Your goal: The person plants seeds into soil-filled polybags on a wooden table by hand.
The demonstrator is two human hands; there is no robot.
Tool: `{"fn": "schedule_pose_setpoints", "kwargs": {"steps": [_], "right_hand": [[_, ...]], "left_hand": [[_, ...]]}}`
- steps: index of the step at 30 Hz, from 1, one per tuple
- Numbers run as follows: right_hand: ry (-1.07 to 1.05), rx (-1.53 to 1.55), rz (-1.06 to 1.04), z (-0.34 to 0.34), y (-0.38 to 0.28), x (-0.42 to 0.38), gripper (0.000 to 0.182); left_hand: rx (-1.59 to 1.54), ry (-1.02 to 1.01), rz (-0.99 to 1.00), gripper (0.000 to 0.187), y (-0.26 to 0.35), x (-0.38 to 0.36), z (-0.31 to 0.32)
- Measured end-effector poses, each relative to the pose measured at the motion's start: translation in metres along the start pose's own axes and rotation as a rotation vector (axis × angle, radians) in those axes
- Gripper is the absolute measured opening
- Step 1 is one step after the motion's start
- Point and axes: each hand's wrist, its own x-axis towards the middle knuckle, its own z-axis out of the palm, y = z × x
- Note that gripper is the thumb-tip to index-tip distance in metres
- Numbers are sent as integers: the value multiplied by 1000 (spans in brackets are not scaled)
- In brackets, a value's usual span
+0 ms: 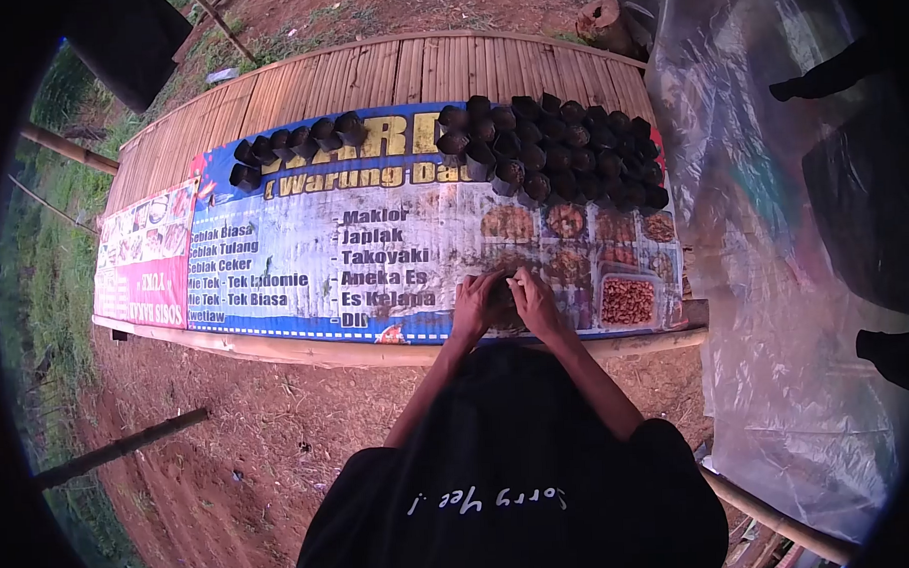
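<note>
Near the front edge of the table, my left hand (475, 301) is closed around the left side of a dark, soil-filled planting bag (502, 294). My right hand (533, 299) is at the bag's right rim, thumb and fingertips pinched together over its top. Whatever is in that pinch is too small to make out. The bag is partly hidden between both hands. To the right of my right hand sits a clear plastic tub (627, 300) of reddish-brown seeds or beans.
Many black planting bags (560, 150) stand close together at the back right, with a shorter row (302, 141) at the back left. A printed banner (262, 216) covers much of the bamboo table (367, 77). Clear plastic sheeting (763, 223) hangs on the right.
</note>
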Motion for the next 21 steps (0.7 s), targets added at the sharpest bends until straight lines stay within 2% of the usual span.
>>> {"fn": "schedule_pose_setpoints", "kwargs": {"steps": [2, 6, 8, 9, 15, 17, 21], "right_hand": [[-114, 78, 114, -4, 1, 5, 11], [-94, 192, 154, -14, -8, 8, 10], [14, 5, -31, -1, 2, -2, 9], [15, 3, -32, -3, 1, -1, 9], [-123, 160, 179, -18, -12, 8, 11], [-20, 23, 34, -19, -13, 10, 11], [12, -13, 4, 2, -4, 1, 10]], "left_hand": [[-44, 9, 16, 68, -1, -1, 1], [-24, -26, -31, 68, 1, 1, 0], [-40, -19, -6, 68, 1, 1, 0], [-42, -18, -5, 68, 1, 2, -1], [-7, -23, -6, 67, 5, 3, -5], [-48, 14, 30, 64, 4, 3, -4], [1, 3, 37, 66, 1, 3, -4]]}}
